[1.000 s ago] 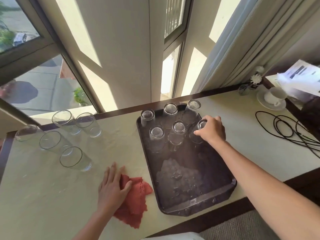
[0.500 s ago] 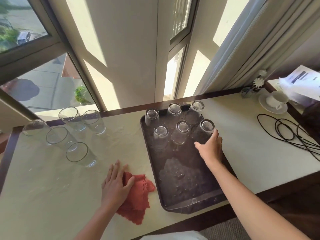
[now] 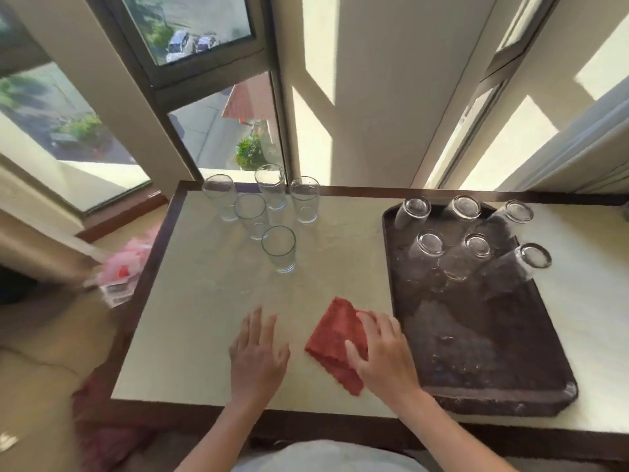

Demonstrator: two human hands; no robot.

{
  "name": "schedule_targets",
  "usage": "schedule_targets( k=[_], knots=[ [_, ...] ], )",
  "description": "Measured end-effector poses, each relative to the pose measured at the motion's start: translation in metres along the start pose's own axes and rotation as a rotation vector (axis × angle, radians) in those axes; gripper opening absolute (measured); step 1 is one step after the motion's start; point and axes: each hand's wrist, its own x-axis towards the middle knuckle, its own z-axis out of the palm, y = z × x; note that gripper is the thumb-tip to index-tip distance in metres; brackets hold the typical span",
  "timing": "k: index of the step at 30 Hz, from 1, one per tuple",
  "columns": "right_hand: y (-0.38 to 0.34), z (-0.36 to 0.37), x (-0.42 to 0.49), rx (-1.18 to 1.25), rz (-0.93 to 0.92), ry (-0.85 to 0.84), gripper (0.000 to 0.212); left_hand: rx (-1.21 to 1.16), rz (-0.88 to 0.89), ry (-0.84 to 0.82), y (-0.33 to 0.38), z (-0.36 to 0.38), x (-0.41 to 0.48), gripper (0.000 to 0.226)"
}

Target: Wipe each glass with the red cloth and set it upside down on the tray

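The cloth (image 3: 332,338) is red. It lies on the table (image 3: 190,335) near the front edge, just at 9 o'clock from the tray (image 3: 476,352).

The right hand (image 3: 384,359) rests on top of the cloth, on its 3 o'clock side. Its fingers are mostly straight and point to 11 o'clock. The thumb lies on the cloth too. The hand is not closed around the cloth.

The left hand (image 3: 258,357) lies flat on the bare table at 9 o'clock from the cloth. It is close to the cloth but does not touch it. Its fingers are straight and spread out, and it holds nothing.

The tray is dark and sits on the 3 o'clock side of the table. Six upside-down glasses (image 3: 425,248) stand in its far half, toward 12 o'clock, in two rows of three. The near half, toward 6 o'clock, is bare with some shiny spots.

Five upright glasses (image 3: 304,199) stand on the table at 11 o'clock from the cloth, well apart from both hands. Four of them crowd together near the far edge. The lone glass (image 3: 279,248) stands at 6 o'clock from those four.

A window (image 3: 204,32) rises past the table at 12 o'clock. Something pink (image 3: 126,260) lies on the floor at 9 o'clock from the table. It is too blurry to tell what it is.
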Motion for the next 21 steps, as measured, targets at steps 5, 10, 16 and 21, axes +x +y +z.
schedule_targets(
  k=[5, 10, 16, 21],
  knots=[
    [-0.010, 0.053, 0.007, -0.238, -0.021, -0.174, 0.096, 0.060, -0.069, -0.015, -0.058, 0.000, -0.026, 0.067],
    [-0.012, 0.077, 0.002, -0.213, 0.027, -0.108, 0.073, -0.073, -0.058, -0.068, -0.065, -0.010, -0.025, 0.082],
    [-0.012, 0.084, 0.021, -0.129, 0.022, 0.042, 0.046, -0.111, -0.021, -0.003, -0.074, -0.004, -0.026, 0.067],
    [-0.024, 0.064, 0.029, 0.282, 0.194, 0.059, 0.037, -0.197, -0.089, 0.087, -0.069, -0.005, -0.018, 0.053]
  ],
)
